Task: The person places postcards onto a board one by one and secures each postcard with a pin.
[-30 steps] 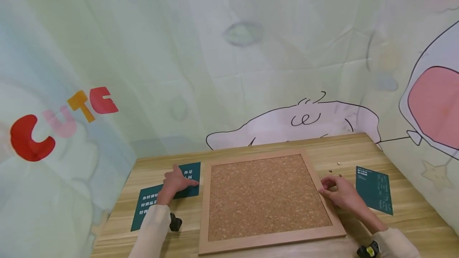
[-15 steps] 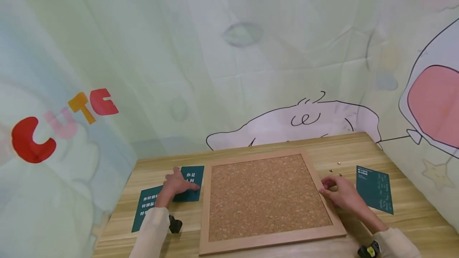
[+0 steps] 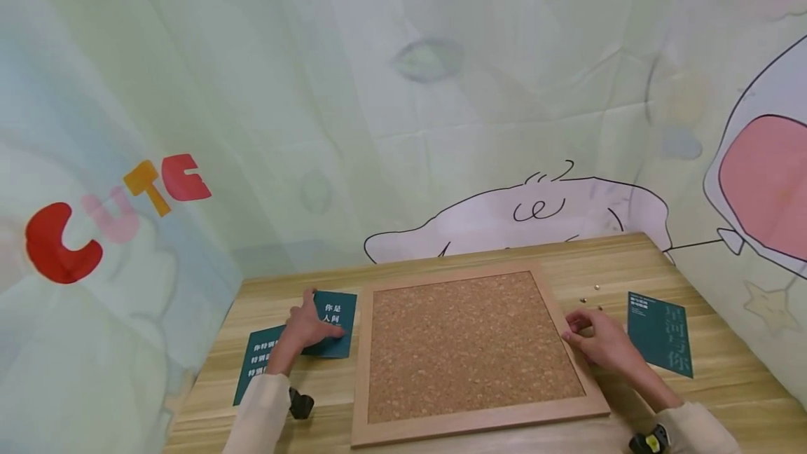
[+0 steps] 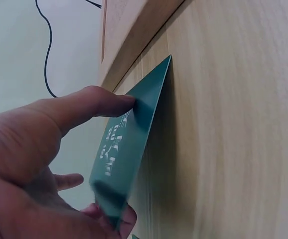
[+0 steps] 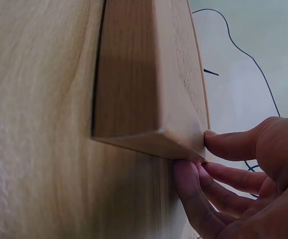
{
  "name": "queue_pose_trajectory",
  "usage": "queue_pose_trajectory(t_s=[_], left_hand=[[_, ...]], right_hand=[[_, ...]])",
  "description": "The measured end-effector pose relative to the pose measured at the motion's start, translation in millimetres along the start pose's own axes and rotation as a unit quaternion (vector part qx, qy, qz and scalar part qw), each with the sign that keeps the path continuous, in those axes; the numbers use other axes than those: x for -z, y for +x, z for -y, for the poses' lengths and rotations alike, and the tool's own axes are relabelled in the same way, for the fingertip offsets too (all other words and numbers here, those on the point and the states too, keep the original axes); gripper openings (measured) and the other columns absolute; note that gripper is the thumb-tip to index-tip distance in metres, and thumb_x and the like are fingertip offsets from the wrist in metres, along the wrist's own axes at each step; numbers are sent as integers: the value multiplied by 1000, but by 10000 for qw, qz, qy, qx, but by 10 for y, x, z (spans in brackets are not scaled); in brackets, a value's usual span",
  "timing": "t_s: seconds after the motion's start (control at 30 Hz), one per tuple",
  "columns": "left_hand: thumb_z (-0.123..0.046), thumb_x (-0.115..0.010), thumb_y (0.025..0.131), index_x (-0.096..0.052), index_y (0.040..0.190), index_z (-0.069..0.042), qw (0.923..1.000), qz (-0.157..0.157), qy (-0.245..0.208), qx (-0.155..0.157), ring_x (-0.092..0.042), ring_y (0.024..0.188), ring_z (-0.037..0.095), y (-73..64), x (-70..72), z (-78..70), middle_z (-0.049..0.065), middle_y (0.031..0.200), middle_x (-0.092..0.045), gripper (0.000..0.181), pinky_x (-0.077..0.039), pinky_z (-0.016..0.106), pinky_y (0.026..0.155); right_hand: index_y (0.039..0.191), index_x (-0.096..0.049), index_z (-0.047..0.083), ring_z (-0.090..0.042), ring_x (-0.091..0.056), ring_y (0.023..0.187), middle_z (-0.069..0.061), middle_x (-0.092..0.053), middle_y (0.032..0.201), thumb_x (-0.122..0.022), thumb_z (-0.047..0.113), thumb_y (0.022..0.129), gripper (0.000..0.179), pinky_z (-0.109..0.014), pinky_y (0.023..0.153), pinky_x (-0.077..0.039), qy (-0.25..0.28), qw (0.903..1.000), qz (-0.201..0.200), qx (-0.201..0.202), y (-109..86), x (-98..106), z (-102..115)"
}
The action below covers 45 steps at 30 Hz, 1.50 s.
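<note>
Between thumb and fingers, my left hand (image 3: 305, 326) holds a dark green card (image 3: 343, 305) with white printed characters, left of the cork board (image 3: 469, 349). The left wrist view shows the card (image 4: 126, 144) tilted, one edge raised over the tabletop, the thumb (image 4: 116, 103) on its printed face and fingers at its far edge. On the other side, my right hand (image 3: 599, 340) grips the board's wooden frame. In the right wrist view the thumb (image 5: 228, 144) lies on the frame's face, with fingertips (image 5: 186, 174) against the side of the frame (image 5: 126, 74).
A second green card (image 3: 249, 370) lies at the left, partly hidden by my left forearm. Another card (image 3: 658, 335) with fine print lies right of my right hand. Several small pins (image 3: 583, 300) lie beyond that hand. A printed curtain (image 3: 315, 125) stands behind the wooden table (image 3: 334, 398).
The held card has come slightly nearer to me with my left hand, and more of its lettering shows. My right hand keeps its place on the frame.
</note>
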<state>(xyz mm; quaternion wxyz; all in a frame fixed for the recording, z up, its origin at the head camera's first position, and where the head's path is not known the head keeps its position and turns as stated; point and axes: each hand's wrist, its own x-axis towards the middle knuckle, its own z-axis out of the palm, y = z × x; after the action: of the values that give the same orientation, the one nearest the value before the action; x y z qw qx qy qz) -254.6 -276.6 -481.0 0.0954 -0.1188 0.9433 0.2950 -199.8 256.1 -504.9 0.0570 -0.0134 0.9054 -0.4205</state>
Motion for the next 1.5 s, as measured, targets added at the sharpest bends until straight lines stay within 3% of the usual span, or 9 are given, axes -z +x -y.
queue_pose_trajectory(t_s=[0.17, 0.4, 0.8, 1.03, 1.5], left_hand=[[-17, -83, 85, -13, 156, -2, 9997, -33, -198, -136, -46, 118, 56, -29, 3, 24, 44, 142, -30, 101, -39, 70, 103], [-13, -82, 86, -11, 156, -1, 9987, -214, -374, -276, -47, 117, 55, -68, 41, 8, 43, 141, -28, 100, -42, 69, 102], [-13, -81, 86, -7, 157, -2, 9973, -396, -481, -392, -47, 115, 55, -161, 78, -164, 41, 137, -30, 104, -44, 68, 99], [-13, -82, 84, -10, 157, -2, 9943, -448, -714, -658, -50, 112, 51, -229, -42, -314, 39, 135, -34, 103, -45, 64, 98], [-10, -87, 78, -17, 156, -3, 9894, -413, -1065, -900, -55, 102, 45, -318, -504, -657, 37, 127, -40, 105, -49, 59, 91]], right_hand=[[121, -63, -9, -30, -65, 95, -14, -66, 104, -73, 10, 98, 32, -36, 63, -59, -43, 10000, -12, 27, 4, 3, -5], [119, -64, -9, -31, -66, 96, -13, -67, 102, -74, 10, 96, 31, -36, 64, -59, -112, 9998, -90, 152, 2, -3, -27], [119, -63, -9, -29, -67, 92, -14, -66, 102, -73, 8, 96, 30, -36, 61, -59, 52, 9999, -80, 117, -10, -16, -29], [119, -63, -9, -29, -67, 93, -15, -66, 103, -73, 8, 97, 30, -36, 62, -59, 35, 9999, -85, 97, -2, -10, -26], [118, -63, -10, -29, -67, 91, -15, -67, 102, -74, 7, 96, 30, -36, 60, -59, -16, 9998, -121, 147, -15, -18, -8]])
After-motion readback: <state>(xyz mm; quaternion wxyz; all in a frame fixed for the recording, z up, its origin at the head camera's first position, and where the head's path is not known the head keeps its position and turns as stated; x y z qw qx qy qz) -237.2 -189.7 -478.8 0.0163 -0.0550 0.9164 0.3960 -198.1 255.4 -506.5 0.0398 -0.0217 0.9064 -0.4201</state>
